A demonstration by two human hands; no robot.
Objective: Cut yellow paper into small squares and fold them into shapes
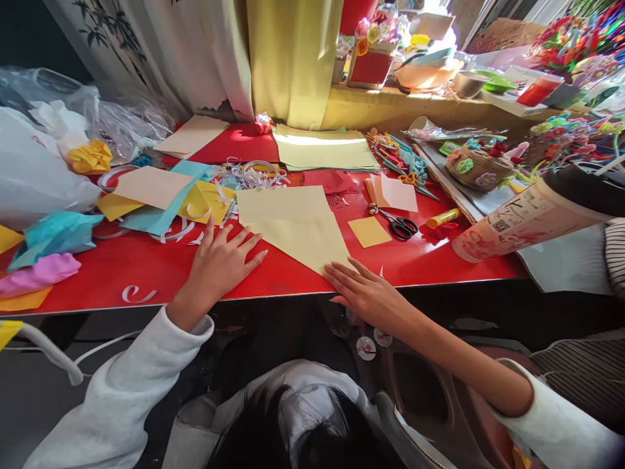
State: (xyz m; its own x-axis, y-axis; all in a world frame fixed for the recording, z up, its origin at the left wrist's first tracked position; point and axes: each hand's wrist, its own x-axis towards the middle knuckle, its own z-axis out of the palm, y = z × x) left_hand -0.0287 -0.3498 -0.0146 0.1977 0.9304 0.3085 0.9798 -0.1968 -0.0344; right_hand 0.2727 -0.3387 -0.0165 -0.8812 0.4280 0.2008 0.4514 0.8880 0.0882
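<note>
– In the head view, where is the sheet (pixel 293 218) found?

– It is laid flat, pale yellow, on the red table (pixel 278 283), between the two hands, with its near right corner set close to the table's front edge.

– And how is the left hand (pixel 222 260) held?

– Palm down, with the fingers spread wide; nothing is seen gripped by it. The sheet's lower left edge is met by its fingertips, though whether any weight is put there cannot be told.

– What of the right hand (pixel 364 290)?

– It is stretched out flat, the fingers kept nearly together and laid over the sheet's near right corner. Nothing is seen gripped there either.

– What else is seen?

– To the right, an orange square (pixel 370 232) is placed beside the scissors (pixel 402 227), with a glue stick (pixel 443 218) and a cup (pixel 527 225) farther along. To the left, blue paper (pixel 166 213) and yellow paper (pixel 208 200) are strewn with white strips (pixel 183 229).
</note>
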